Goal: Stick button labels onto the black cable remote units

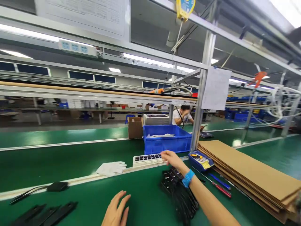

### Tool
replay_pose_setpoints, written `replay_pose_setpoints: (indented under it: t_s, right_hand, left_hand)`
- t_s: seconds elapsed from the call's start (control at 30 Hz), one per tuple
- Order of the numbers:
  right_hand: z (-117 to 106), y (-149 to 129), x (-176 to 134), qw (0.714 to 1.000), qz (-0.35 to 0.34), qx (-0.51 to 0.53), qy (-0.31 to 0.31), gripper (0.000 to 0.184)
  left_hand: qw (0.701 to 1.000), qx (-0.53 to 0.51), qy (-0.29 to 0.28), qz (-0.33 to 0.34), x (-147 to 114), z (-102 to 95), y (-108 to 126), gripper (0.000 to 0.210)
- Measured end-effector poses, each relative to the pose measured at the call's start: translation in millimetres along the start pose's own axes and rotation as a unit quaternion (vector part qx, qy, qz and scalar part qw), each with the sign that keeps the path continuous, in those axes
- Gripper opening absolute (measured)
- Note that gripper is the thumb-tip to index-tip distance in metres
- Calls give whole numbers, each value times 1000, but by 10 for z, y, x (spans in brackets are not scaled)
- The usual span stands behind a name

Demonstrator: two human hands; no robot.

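1. Hands: both are bare and in view, the right hand farther forward, the left hand low at the near edge of view.
2. Left hand: its fingers are loosely spread and slightly bent, the thumb apart; nothing shows in its grasp. It is over a bare part of the green counter.
3. Right hand: its fingers lie close together, pointing left, at the right end of the labels. Whether they grip or touch the labels, I cannot tell.
4. Labels: a white stack with a row of dark squares, lying along the pale strip, directly at the right fingertips and well ahead of the left hand.
5. Wristband: blue, on the right wrist. Below that wrist and forearm lies a pile of black units with bunched black cables, to the right of the left hand.
6. Glove: white, left of the labels, ahead of the left hand.
7. Blue bin: just behind the labels and right hand.
8. Small tray: blue, to the right of the right hand, near the cardboard stack.
9. Red-handled screwdriver: right of the right forearm.
10. Black strips: at the near left, well apart from the left hand.
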State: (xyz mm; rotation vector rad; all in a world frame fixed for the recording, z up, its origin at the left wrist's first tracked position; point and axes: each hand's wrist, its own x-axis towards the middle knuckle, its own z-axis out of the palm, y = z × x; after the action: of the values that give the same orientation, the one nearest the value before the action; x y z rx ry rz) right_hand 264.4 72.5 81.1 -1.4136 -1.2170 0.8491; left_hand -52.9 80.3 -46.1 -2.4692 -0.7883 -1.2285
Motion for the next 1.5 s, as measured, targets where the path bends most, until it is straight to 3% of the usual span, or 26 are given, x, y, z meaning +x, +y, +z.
replay_pose_setpoints:
  t_s: [0.1,0.17,0.23,0.3,0.33,0.4,0.5,0.6,0.7,0.8,0.93,1.03,1.1,1.2,1.27,1.3,1.4,1.5]
  right_hand:
    - [3,290,-506,990,-18,-136,28,17]
    - [26,518,-783,968,-21,-246,52,13]
    - [63,770,-966,889,-31,-453,50,14]
    - [101,1017,-1056,809,-64,-583,45,17]
    - [118,1122,-1078,786,-89,-610,45,17]
    - [146,1266,-1109,767,-134,-625,45,16]
    - [176,1306,-1191,777,-155,-609,37,14]
    - [196,1252,-1322,791,-171,-586,48,14]
    - [194,1250,-1435,796,-231,-559,18,12]
    - [188,1278,-1504,797,-267,-542,-12,12]
    - [204,1160,-1533,859,-172,-475,-85,15]
    - [172,1016,-1465,889,-88,-425,-144,11]
    - [92,1000,-1359,878,-91,-457,-112,6]
    - [-78,1160,-1153,792,-120,-598,26,16]
    - [-165,1335,-1043,741,-148,-652,60,9]
    - [-187,1418,-1010,734,-170,-655,56,6]
    - [-162,1572,-1015,752,-220,-621,32,8]
    - [-44,1547,-1137,789,-216,-575,-1,7]
  left_hand:
    - [997,-35,-33,-57,14,-47,143,30]
    - [990,-70,-59,-103,32,-65,226,29]
    - [975,-114,-111,-157,70,-87,316,29]
    - [950,-160,-178,-202,131,-115,416,31]
    - [935,-180,-216,-217,168,-130,467,32]
    - [903,-212,-293,-232,250,-155,562,37]
    - [866,-248,-356,-249,373,-155,671,51]
    - [852,-305,-338,-259,469,-82,733,64]
    - [842,-378,-316,-221,496,32,759,76]
    - [835,-409,-311,-197,459,102,765,65]
    - [836,-384,-336,-202,399,70,752,40]
    - [842,-368,-354,-176,388,19,748,52]
    - [848,-354,-362,-159,395,-2,753,53]
    - [851,-343,-368,-150,402,-15,760,44]
    - [848,-357,-363,-149,395,-17,761,45]
    - [845,-366,-360,-150,389,-17,761,46]
    - [832,-374,-377,-159,378,-9,765,47]
    - [819,-371,-403,-170,392,0,773,49]
